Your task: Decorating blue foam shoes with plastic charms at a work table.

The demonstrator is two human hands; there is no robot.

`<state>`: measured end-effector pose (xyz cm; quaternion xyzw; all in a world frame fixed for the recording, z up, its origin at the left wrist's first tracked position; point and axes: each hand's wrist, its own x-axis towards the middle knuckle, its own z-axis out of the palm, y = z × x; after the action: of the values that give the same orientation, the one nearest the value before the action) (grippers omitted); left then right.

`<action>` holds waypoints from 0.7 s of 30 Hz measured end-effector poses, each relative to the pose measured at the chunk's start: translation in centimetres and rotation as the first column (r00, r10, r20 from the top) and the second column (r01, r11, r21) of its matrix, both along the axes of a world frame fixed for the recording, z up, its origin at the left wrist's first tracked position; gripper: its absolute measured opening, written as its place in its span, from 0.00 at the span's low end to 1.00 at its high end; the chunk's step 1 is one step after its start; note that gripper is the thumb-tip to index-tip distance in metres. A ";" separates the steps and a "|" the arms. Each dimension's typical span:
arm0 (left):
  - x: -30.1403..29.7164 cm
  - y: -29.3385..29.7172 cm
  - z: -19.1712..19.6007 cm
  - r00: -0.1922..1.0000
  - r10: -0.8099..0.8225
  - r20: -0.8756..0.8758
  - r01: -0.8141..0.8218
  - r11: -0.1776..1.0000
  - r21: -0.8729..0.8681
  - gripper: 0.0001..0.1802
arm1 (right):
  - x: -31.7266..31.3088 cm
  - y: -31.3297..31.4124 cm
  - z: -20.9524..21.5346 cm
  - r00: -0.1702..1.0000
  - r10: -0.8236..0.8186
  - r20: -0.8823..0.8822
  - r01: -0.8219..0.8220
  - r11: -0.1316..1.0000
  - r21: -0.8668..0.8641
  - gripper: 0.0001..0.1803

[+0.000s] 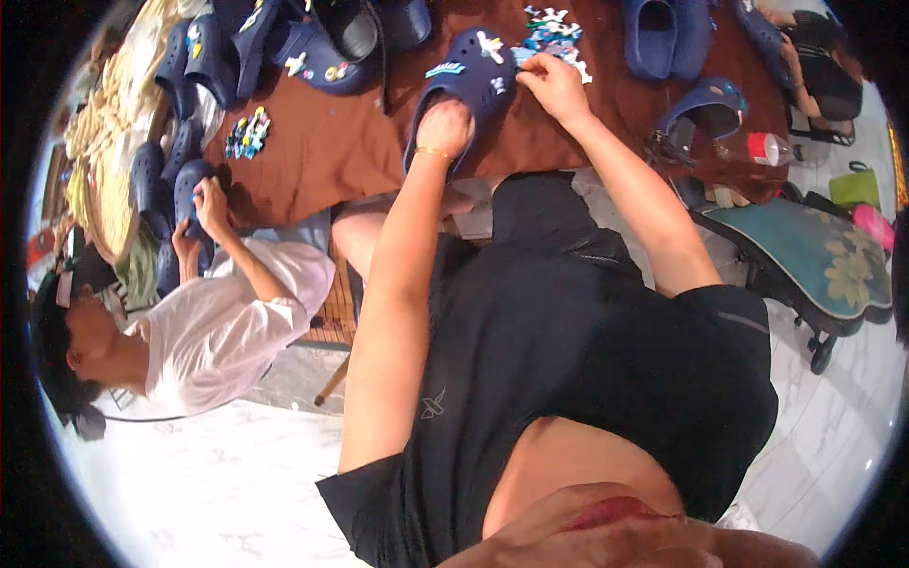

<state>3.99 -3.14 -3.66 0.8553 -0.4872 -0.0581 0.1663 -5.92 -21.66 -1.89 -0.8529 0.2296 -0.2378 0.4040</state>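
A navy blue clog (485, 83) with white and light-blue charms on its perforated toe lies on the brown cloth in front of me. My left hand (445, 128) is pushed into its foot opening and holds it from inside; the fingertips are hidden under the upper. Just right of the toe, my right hand (559, 87) has thumb and forefinger pinched together. Whatever small thing may be between them is too small to make out. Beyond these fingers lies a pile of small blue, white and black shoe charms (554, 38), close to the knuckles.
Several navy clogs stand along the far left, including a decorated clog (322, 66). A smaller charm pile (248, 133) lies left on the brown cloth (312, 156). A co-worker in a white shirt (237, 303) handles another clog. At right are a pair of clogs (668, 43) and a teal chair (805, 246).
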 end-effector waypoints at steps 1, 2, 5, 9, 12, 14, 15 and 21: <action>0.1 0.1 -0.1 1.000 -0.028 0.008 0.028 0.999 -0.022 0.08 | -0.4 1.3 0.5 1.000 0.023 -0.017 -0.023 1.000 0.003 0.10; 0.2 0.3 -0.2 1.000 -0.014 0.007 0.014 1.000 -0.013 0.08 | -0.7 2.4 1.0 0.998 0.045 -0.032 -0.045 0.999 0.004 0.10; 0.1 0.3 -0.4 0.998 -0.038 0.047 0.040 0.999 -0.035 0.07 | -1.3 4.4 1.2 0.997 0.070 0.041 -0.070 0.998 -0.001 0.08; -0.4 0.6 -0.5 1.000 0.004 0.003 -0.004 0.997 -0.083 0.07 | -0.9 5.7 1.1 0.988 0.082 0.129 -0.068 0.991 -0.115 0.07; -0.4 0.6 -0.7 1.000 -0.016 0.016 0.018 0.995 -0.096 0.07 | -0.6 6.5 1.1 0.977 0.108 0.182 -0.064 0.971 -0.231 0.06; -0.3 0.6 -0.8 0.998 -0.029 0.054 0.037 0.987 -0.158 0.11 | -0.6 6.9 0.9 0.974 0.125 0.188 -0.069 0.958 -0.277 0.05; -0.3 0.5 -0.6 0.998 -0.029 0.053 0.037 0.987 -0.158 0.11 | -0.6 7.0 0.8 0.970 0.124 0.208 -0.058 0.953 -0.297 0.05; -0.2 0.6 -0.5 1.000 -0.019 0.005 0.020 0.995 -0.095 0.07 | -0.9 7.6 0.8 0.972 0.169 0.162 -0.082 0.895 -0.439 0.05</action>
<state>3.82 -2.50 -4.12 0.8417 -0.4980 -0.0348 0.2054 -6.81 -14.11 -1.11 -0.9064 0.0748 -0.3385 0.2414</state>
